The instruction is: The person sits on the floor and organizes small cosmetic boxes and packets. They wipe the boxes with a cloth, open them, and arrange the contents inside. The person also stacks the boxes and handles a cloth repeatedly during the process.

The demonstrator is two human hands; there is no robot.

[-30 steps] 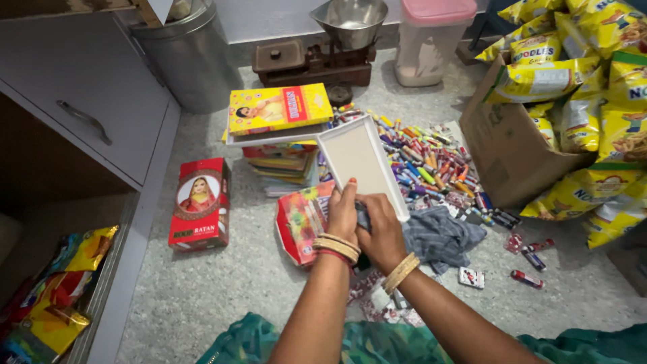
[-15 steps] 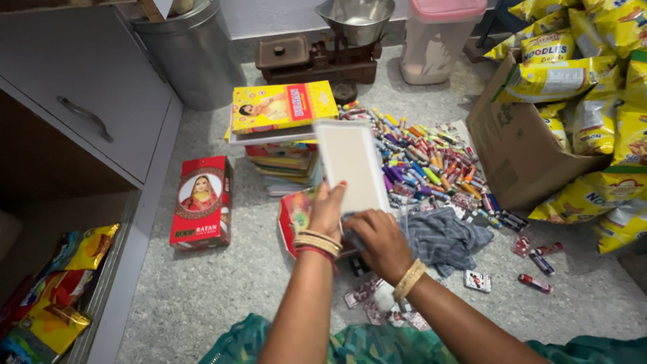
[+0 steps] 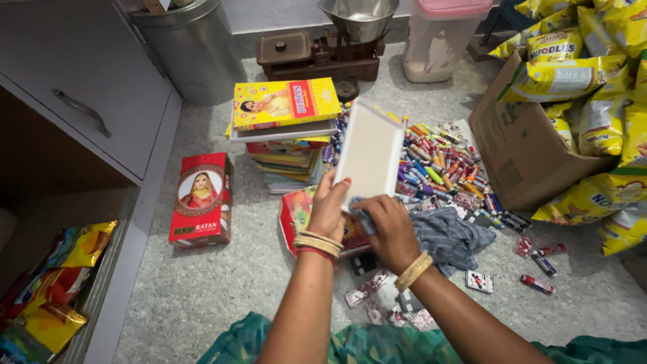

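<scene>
My left hand (image 3: 331, 209) grips the lower left edge of a flat white box (image 3: 369, 154), held tilted above the floor. My right hand (image 3: 391, 232) clutches a grey-blue cloth (image 3: 450, 236) and presses part of it against the box's lower edge; the rest of the cloth lies on the floor to the right. Under my hands rests a red flat box (image 3: 296, 214), partly hidden. Behind the white box spreads a heap of several small colourful sticks (image 3: 441, 165).
A stack of flat boxes topped by a yellow one (image 3: 286, 104) stands ahead. A red box (image 3: 201, 199) lies left. Open cardboard carton (image 3: 519, 145) with yellow packets (image 3: 593, 81) right. Metal bin (image 3: 189, 50), weighing scale (image 3: 330, 50), grey cabinet (image 3: 74, 94), small items (image 3: 539, 263) scattered.
The white box has been lifted and tilted more upright. My right hand has brought the cloth up against its lower edge.
</scene>
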